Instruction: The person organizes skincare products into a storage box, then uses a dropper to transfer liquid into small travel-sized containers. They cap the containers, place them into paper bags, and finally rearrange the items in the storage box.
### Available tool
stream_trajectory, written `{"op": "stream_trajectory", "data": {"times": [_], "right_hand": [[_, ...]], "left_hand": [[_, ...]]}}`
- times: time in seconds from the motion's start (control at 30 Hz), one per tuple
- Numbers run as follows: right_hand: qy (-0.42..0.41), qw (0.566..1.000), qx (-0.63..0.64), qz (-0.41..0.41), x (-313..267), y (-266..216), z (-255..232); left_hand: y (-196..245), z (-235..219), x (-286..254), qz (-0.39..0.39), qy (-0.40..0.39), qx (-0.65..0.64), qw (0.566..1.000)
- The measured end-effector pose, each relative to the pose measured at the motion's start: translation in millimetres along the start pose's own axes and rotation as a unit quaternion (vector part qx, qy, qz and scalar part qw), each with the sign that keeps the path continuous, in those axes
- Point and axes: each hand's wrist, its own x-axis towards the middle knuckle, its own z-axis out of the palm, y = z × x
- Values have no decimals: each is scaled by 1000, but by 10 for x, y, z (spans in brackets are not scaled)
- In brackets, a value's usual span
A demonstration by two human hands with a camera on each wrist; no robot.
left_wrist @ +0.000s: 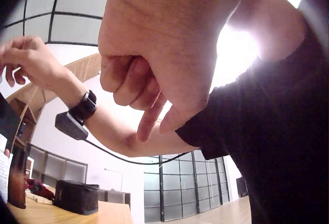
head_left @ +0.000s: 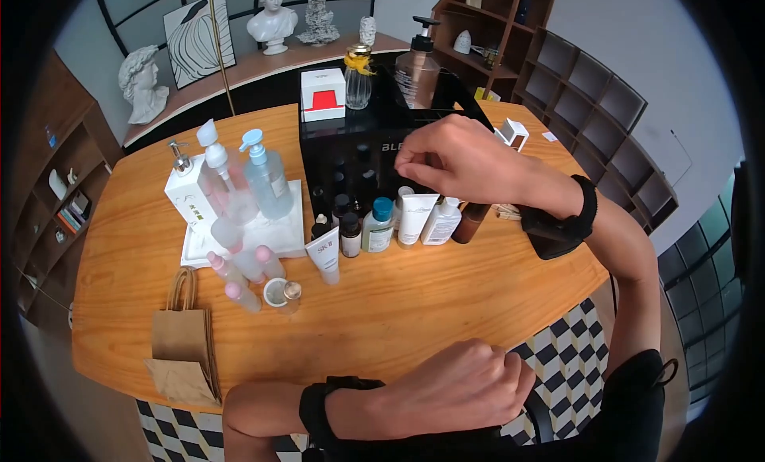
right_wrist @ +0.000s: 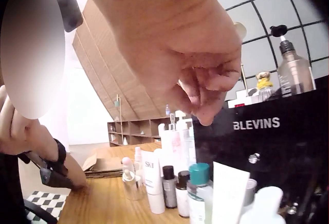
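My right hand (head_left: 464, 161) is raised in front of the black box (right_wrist: 303, 131) lettered BLEVINS, above a row of small bottles and tubes. Its fingers are loosely bent, and nothing shows between them in the right wrist view. Below it stand a white tube (head_left: 417, 217), a teal-capped bottle (head_left: 377, 227), a white bottle (head_left: 441, 223) and small dark-capped bottles (head_left: 350, 237). An SK-II tube (head_left: 324, 255) stands at the row's left end. My left hand (head_left: 458, 380) hangs near the table's front edge, fingers loosely curled, holding nothing.
On the left, a white tray (head_left: 293, 233) bears pump bottles (head_left: 268, 179). Pink-capped bottles (head_left: 243, 297) and a small jar (head_left: 276, 291) stand in front. Brown paper bags (head_left: 182, 334) lie at front left. A large pump bottle (head_left: 417, 68) tops the box; a black pouch (head_left: 550, 232) lies right.
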Motion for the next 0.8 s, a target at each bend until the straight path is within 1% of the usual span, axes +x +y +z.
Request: {"op": "stream_trajectory", "data": {"times": [0.07, 0.1, 0.2, 0.23, 0.27, 0.33, 0.4, 0.47, 0.6, 0.67, 0.77, 0.8], "right_hand": [[-29, 996, -85, -3, -92, 212, 49], [-56, 994, -93, 13, -154, 261, 53], [-53, 994, -95, 20, -323, 280, 116], [-82, 990, -98, 53, -345, 237, 109], [-80, 990, -99, 59, -359, 233, 107], [-121, 977, -154, 81, -413, 235, 93], [-110, 979, -153, 80, -468, 327, 141], [-169, 957, -179, 154, -464, 345, 185], [-157, 962, -157, 159, -511, 470, 337], [-137, 970, -129, 154, -532, 478, 370], [-125, 976, -94, 152, -557, 505, 339], [-125, 976, -95, 150, -559, 494, 262]], "left_hand": [[-11, -25, 2, 5, -7, 20, 1000], [-14, -34, 2, 7, -4, 20, 1000], [-17, -39, 10, 5, -1, 22, 1000], [-19, -38, 7, 3, -14, 26, 1000], [-23, -37, 5, 4, -29, 31, 999], [-19, -12, -7, 2, -35, 22, 999], [-25, -18, -9, -5, -38, 17, 999], [-35, -56, -3, 5, -48, 23, 999], [-39, -26, -8, 2, -38, 23, 999], [-37, -50, 1, -4, -40, -2, 999], [-37, -62, 5, 5, -41, 10, 999], [-36, -64, 8, 4, -41, 13, 999]]}}
